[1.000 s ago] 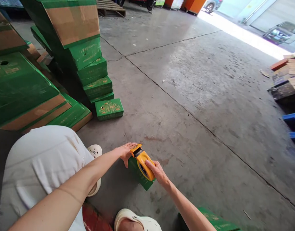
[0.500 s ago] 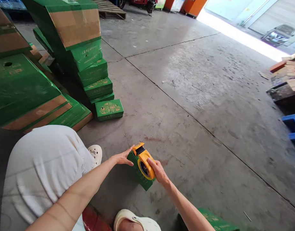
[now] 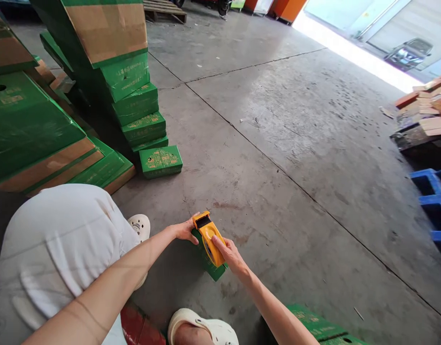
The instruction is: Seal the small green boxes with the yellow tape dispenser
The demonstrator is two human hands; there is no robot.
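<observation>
A yellow tape dispenser (image 3: 214, 243) is in my right hand (image 3: 230, 254), whose fingers are wrapped round its body. It lies over a small green box (image 3: 215, 272) on the floor and hides much of the box's top. My left hand (image 3: 186, 230) is at the far left end of that box, close to the dispenser's orange head. Its thumb is apart from the other fingers, which are partly hidden behind the box and dispenser.
Green boxes (image 3: 139, 103) are stacked at the left, with a single green box (image 3: 161, 161) beside them. Blue crates (image 3: 436, 206) and a wooden pile (image 3: 427, 115) stand at the right. Another green box (image 3: 314, 326) lies near my right forearm.
The dispenser has turned in my right hand, so its tape roll shows less. My left hand has moved slightly behind the dispenser's head. The whole view has shifted a little.
</observation>
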